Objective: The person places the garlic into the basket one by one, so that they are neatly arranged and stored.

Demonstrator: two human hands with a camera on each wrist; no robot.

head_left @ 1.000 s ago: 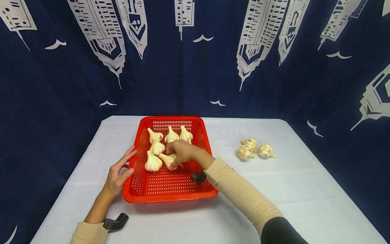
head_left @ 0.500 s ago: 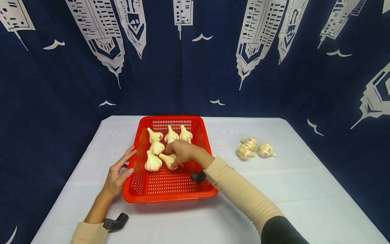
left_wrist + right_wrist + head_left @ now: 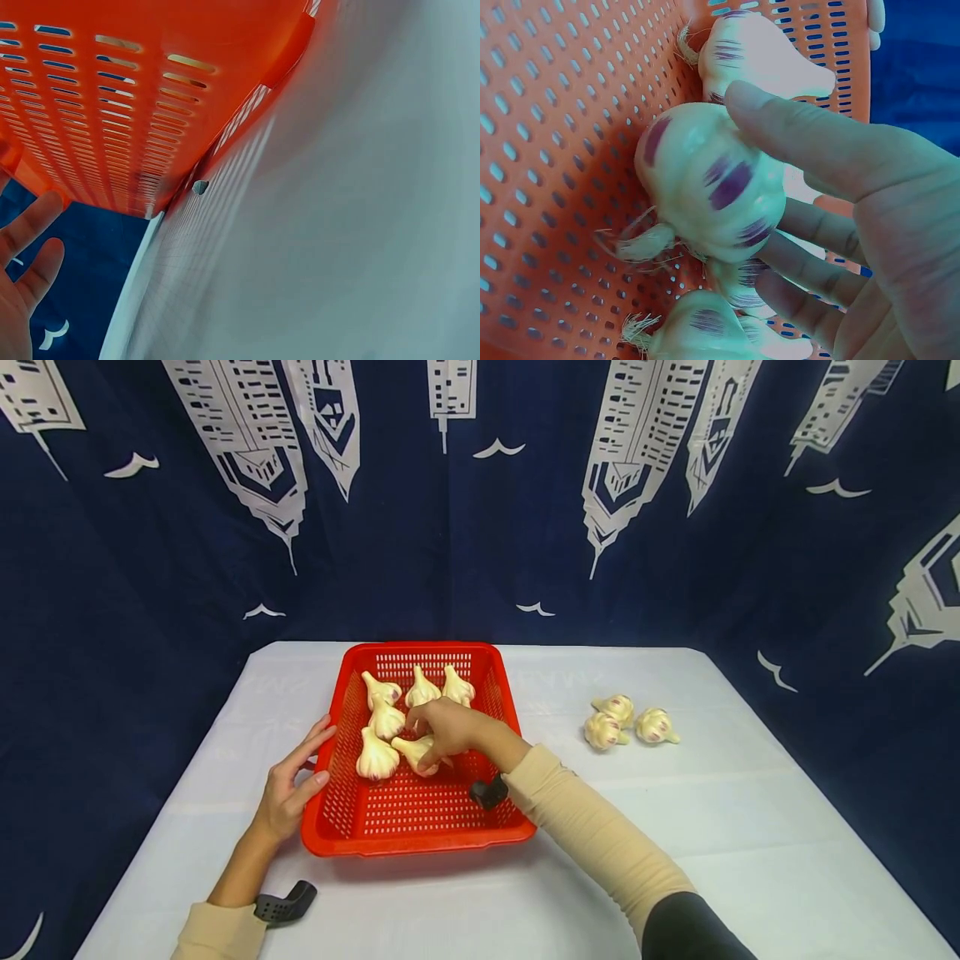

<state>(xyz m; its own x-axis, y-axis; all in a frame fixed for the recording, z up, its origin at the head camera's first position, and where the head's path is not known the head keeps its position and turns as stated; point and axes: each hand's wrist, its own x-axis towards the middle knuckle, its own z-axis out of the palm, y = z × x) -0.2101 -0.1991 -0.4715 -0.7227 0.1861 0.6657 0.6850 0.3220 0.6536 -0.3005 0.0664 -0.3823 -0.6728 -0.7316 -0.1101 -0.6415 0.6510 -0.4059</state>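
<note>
Navy cloth point(image 3: 135, 602) with white building prints fills the far left and runs behind everything else, its upper part cut off. Next we find one beige cuff point(image 3: 221, 932), cropped at the bottom edge, with a black wrist device point(image 3: 287, 903) beside it. Then comes the left hand point(image 3: 283, 792), fingers nearly straight, resting against the left side of one red basket point(image 3: 405, 846); the left wrist view gives us only part of that hand.

Inside the basket we count six garlic bulbs in view: three down the left, the far bulb point(image 3: 384, 692), the middle bulb point(image 3: 387, 720) and the near bulb point(image 3: 377, 758); two at the back, side by side point(image 3: 423, 689); and the held bulb point(image 3: 415, 753) near the centre. The right hand point(image 3: 446, 731) pinches this last one between thumb and fingers, though some fingertips are hidden behind it. We cannot tell whether more bulbs lie under that hand.

Just right of it we see a second black device point(image 3: 489, 792) and one long beige sleeve point(image 3: 607, 839), whose dark upper part is cropped. On the white tabletop point(image 3: 750, 843), well to the right, lie three loose bulbs point(image 3: 602, 732), two overlapping in our view and one just beside them
</note>
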